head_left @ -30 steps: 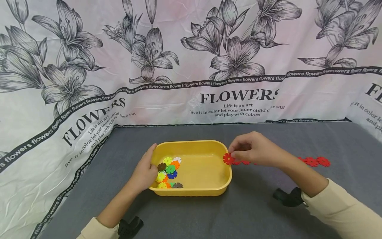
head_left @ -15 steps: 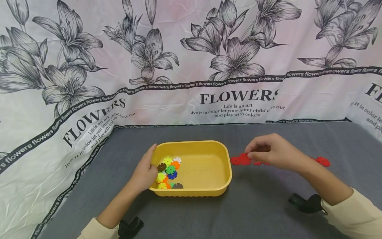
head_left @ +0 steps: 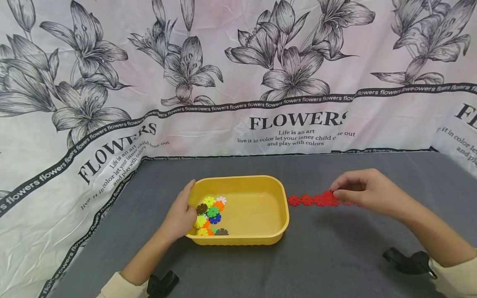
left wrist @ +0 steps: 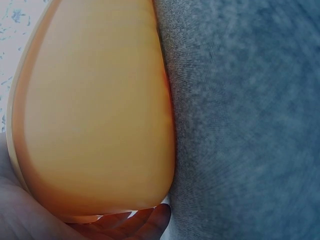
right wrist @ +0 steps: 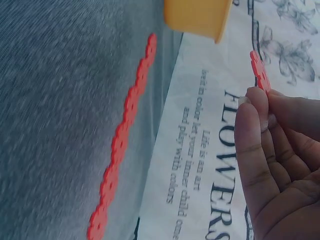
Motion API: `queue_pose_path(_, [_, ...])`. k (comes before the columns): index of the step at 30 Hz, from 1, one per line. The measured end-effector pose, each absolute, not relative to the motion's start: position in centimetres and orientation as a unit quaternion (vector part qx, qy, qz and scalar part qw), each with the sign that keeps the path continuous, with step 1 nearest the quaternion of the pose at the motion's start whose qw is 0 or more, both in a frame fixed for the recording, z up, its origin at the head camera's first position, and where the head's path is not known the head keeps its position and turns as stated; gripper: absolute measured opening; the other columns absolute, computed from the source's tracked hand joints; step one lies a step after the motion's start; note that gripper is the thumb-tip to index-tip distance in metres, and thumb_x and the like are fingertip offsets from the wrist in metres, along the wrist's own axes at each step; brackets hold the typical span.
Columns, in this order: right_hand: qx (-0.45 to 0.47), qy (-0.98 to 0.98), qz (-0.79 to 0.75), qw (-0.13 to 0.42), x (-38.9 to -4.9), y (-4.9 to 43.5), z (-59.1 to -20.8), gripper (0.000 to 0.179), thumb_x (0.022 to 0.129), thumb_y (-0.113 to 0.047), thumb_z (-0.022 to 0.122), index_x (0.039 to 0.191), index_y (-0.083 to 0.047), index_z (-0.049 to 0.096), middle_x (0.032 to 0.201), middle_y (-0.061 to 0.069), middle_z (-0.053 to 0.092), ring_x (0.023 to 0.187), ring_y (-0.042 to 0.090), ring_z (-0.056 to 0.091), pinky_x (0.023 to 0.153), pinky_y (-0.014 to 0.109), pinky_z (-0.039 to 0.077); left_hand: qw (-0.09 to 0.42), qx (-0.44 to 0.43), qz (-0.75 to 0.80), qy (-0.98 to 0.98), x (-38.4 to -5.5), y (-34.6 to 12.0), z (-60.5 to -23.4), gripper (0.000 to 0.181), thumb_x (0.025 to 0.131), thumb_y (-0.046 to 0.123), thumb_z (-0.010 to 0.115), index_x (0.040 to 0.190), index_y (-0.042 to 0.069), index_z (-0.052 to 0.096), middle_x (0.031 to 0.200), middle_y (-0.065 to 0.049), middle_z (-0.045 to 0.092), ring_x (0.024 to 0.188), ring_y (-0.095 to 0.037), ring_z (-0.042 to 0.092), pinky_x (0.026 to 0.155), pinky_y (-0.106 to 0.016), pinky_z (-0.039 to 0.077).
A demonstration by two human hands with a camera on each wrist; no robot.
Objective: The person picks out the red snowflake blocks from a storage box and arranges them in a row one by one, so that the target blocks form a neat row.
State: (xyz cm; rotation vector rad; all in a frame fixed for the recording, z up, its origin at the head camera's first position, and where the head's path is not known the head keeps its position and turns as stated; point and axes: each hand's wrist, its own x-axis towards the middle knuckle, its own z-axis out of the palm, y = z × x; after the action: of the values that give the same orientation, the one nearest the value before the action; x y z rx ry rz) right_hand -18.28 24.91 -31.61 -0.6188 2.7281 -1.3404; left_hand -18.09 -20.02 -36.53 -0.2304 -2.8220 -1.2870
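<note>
A yellow plastic basin point(head_left: 238, 239) stands on the grey cloth, several coloured flower-shaped discs point(head_left: 213, 211) heaped at its left end. My left hand point(head_left: 179, 217) grips that end, thumb over the rim and fingers down the outside wall; the left wrist view shows the fingertips curled beneath the basin point(left wrist: 100, 110). To the right, my right hand point(head_left: 372, 192) pinches a red flower disc point(right wrist: 260, 71) between thumb and fingers, raised above the cloth. Below it lies a row of red discs point(right wrist: 120, 142), partly hidden by the hand in the head view.
Grey cloth point(head_left: 316, 265) covers the table. Behind it hangs a white sheet point(head_left: 208, 132) printed with lilies and lettering. Black straps with camera mounts point(head_left: 408, 261) sit at both wrists.
My right hand has moved right with the red disc, from the basin's right rim to over the row, uncovering the row's left end. My left hand and the basin stay put.
</note>
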Motion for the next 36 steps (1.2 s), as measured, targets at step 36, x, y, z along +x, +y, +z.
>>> queue_pose_path(36, [-0.116,0.928,-0.354,-0.03,-18.6,33.3,-32.6,0.013,0.093,-0.011,0.071,0.105,-0.008,0.074,0.095,-0.004,0.073,0.081,0.005,0.065,0.063,0.029,0.052,0.01,-0.067,-0.411,-0.909,-18.0,-19.9,-36.3,0.074,0.087,-0.009,0.037,0.158,-0.001,0.017,0.158,-0.026,0.026,0.14,-0.044,0.033,0.111,-0.06,0.027])
